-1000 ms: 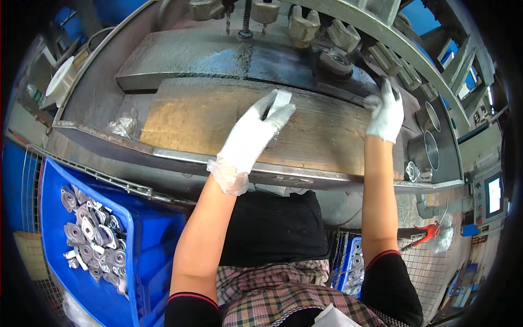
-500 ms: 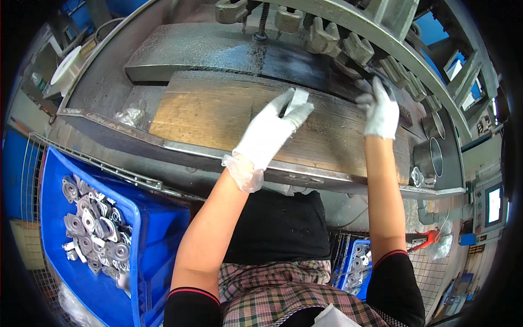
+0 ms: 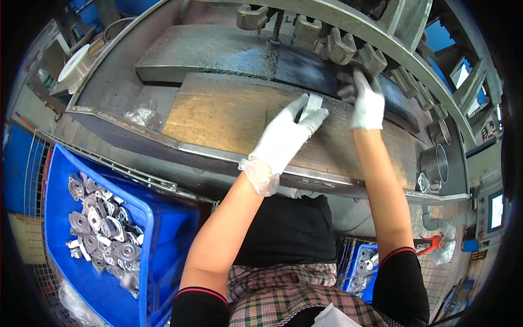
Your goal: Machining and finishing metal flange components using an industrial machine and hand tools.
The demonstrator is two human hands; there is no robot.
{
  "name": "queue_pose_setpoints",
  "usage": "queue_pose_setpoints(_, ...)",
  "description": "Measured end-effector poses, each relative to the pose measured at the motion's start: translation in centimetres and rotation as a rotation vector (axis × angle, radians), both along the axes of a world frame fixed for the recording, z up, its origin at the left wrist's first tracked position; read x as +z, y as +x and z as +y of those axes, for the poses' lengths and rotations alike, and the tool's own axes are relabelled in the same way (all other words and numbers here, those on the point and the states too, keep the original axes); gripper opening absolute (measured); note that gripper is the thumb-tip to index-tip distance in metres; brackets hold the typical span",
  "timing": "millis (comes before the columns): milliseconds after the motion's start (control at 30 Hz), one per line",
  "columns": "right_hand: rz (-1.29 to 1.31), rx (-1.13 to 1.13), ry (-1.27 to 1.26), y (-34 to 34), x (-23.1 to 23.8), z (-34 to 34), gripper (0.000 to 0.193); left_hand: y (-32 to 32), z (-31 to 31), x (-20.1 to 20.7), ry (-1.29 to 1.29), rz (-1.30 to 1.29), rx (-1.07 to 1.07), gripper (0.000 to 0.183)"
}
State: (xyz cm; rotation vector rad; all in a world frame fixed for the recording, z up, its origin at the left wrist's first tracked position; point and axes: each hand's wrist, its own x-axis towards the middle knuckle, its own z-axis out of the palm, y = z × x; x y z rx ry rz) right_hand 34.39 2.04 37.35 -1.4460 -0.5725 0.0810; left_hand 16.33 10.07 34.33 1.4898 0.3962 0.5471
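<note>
My left hand, in a white glove, hovers over the wooden board. Its fingers pinch a small, flat, pale-grey rectangular piece. My right hand, gloved too, is raised at the board's far edge, beside the dark metal block and below a row of metal clamps. Motion smears its fingers, so whether they hold or touch anything cannot be made out.
A blue bin of grey metal flanged parts stands at lower left. A smaller blue bin with similar parts sits at lower right. Metal cups stand at the bench's right end, near a raised metal front edge.
My right hand has moved left along the clamps, its fingers still blurred. My left hand keeps its pinch on the pale piece. The whole view has shifted slightly.
</note>
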Motion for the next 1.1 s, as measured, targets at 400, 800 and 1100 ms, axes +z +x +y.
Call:
queue_pose_setpoints(400, 0.005, 0.065, -0.101, -2.1, -0.5, 4.5, 0.027, 0.3, 0.2, -0.2, -0.105, 0.045, 0.043, 0.055)
queue_pose_setpoints(800, -0.259, 0.061, -0.345, 1.5, -0.9, 5.1, 0.037, 1.0, 0.7, -0.5, -0.271, -0.168, 0.04, 0.036)
queue_pose_setpoints(1100, -0.041, -0.143, -0.041, 2.9, 1.3, -14.0, 0.04, 0.8, -0.5, 0.2, -0.329, -0.226, 0.047, 0.028)
